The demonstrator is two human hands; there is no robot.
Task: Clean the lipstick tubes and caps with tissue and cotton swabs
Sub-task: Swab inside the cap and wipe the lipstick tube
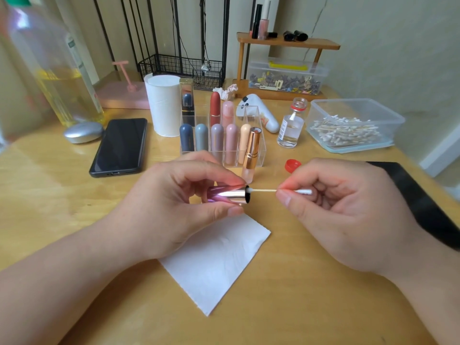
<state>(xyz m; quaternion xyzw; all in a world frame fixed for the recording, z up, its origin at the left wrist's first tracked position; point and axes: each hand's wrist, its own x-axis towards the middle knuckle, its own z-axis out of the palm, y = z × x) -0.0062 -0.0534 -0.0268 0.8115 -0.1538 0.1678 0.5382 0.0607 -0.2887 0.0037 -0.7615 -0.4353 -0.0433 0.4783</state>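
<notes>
Over the tissue sheet [214, 260], left hand [174, 207] grips the shiny cap [227, 194] sideways; right hand [348, 215] pinches a cotton swab [266, 191], tip at the cap's open rim. Bare table [311, 295] nearby.

Desk [323, 282] is pale wood. On the left, a black phone [119, 145] lies screen up, with a silver oval object [83, 131] just beside it. A large bottle of yellow liquid [57, 78] stands behind, blurred. At the back are a wire basket [181, 68], a pink stand [124, 93], and a wooden shelf [288, 43] over a clear box of clips [286, 75]. A black pad [418, 195] lies at the right edge.
</notes>
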